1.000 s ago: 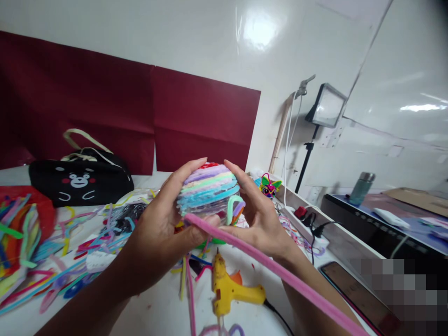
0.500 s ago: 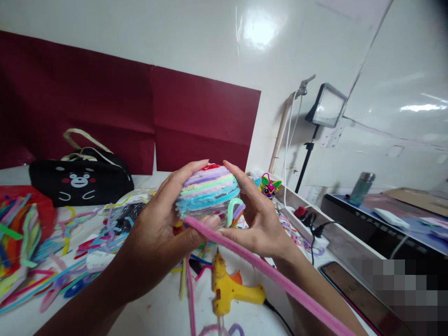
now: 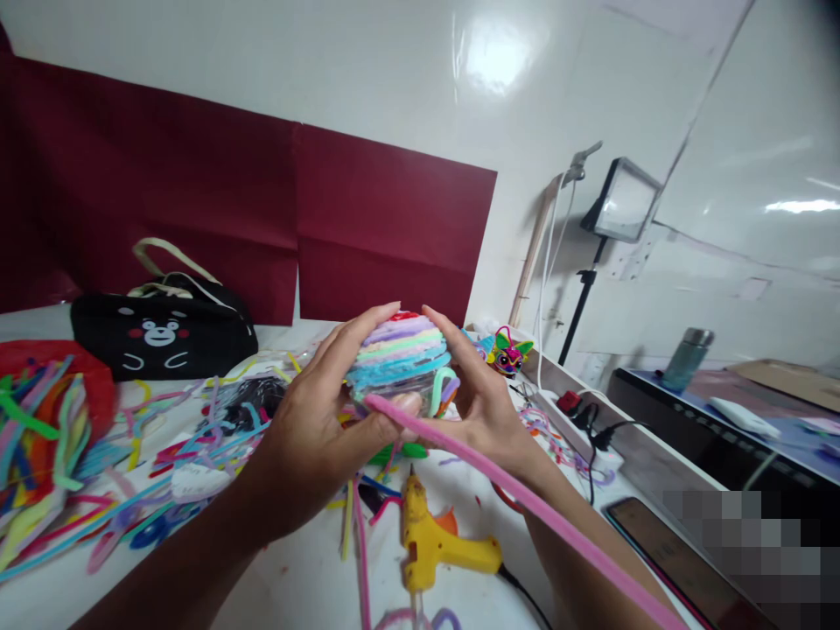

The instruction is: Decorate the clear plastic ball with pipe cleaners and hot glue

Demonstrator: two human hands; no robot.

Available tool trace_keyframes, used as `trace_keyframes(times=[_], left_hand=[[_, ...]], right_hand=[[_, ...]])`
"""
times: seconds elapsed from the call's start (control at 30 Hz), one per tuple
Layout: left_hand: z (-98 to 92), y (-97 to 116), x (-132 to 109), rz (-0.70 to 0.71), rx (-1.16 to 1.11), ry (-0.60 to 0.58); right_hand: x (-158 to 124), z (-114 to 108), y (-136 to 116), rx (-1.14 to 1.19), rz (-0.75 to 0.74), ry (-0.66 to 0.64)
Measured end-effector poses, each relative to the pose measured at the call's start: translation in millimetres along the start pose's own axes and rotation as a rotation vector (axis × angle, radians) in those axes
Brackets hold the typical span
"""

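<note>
Between my two hands is a rounded craft wrapped in rows of pipe cleaners (image 3: 402,352), red at the top, then purple, cream, green and blue. Clear plastic shows on its lower part. My left hand (image 3: 321,429) is closed round its left side, and my right hand (image 3: 482,411) grips the right side. Under the thumbs, a long pink pipe cleaner (image 3: 525,497) lies with its end at the craft's lower edge and runs down to the right. Short bent ends, one mint green (image 3: 437,387), stick out by the right palm. The craft's underside is hidden.
Below the hands lies a yellow glue gun (image 3: 426,547) with a black cord. Loose pipe cleaners (image 3: 124,516) cover the left, near a black bag (image 3: 164,337). A phone (image 3: 675,560), a power strip (image 3: 600,451) and a lamp (image 3: 623,201) are on the right.
The whole view has shifted slightly, so most things sit a little further right. Both hands keep their hold on the craft, and the pink pipe cleaner stays under the thumbs.
</note>
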State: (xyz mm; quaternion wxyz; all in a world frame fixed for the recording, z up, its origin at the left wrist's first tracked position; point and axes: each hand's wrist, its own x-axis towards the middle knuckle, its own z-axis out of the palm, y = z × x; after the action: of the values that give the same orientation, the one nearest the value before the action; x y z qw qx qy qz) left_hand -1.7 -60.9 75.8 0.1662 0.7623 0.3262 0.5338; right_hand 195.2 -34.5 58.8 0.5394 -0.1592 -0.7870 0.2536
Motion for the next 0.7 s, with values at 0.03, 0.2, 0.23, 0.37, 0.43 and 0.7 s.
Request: trace_keyframes(times=[0.03,0.2,0.23,0.37,0.43,0.7], left_hand=[[0.8,-0.3,0.1,-0.011,-0.009,0.005],[2.7,2.8,-0.9,-0.052,-0.165,0.045],[2.5,3.8,-1.4,-0.058,-0.206,0.034],[1.2,7.6,-3.8,-0.052,-0.291,0.005],[0.9,8.7,-4.3,-0.038,-0.285,0.013],[-3.3,3.7,-1.7,0.012,-0.211,-0.022]], right_hand=[[0.2,0.3,1.2,0.012,0.001,0.005],[1.1,2.0,0.7,0.051,0.006,0.03],[1.6,2.5,-0.6,0.059,0.014,0.036],[5.3,3.9,-6.4,0.101,0.042,0.084],[7.0,3.6,-7.8,0.15,0.052,0.109],[7.6,-0.6,2.5,0.332,0.146,0.118]])
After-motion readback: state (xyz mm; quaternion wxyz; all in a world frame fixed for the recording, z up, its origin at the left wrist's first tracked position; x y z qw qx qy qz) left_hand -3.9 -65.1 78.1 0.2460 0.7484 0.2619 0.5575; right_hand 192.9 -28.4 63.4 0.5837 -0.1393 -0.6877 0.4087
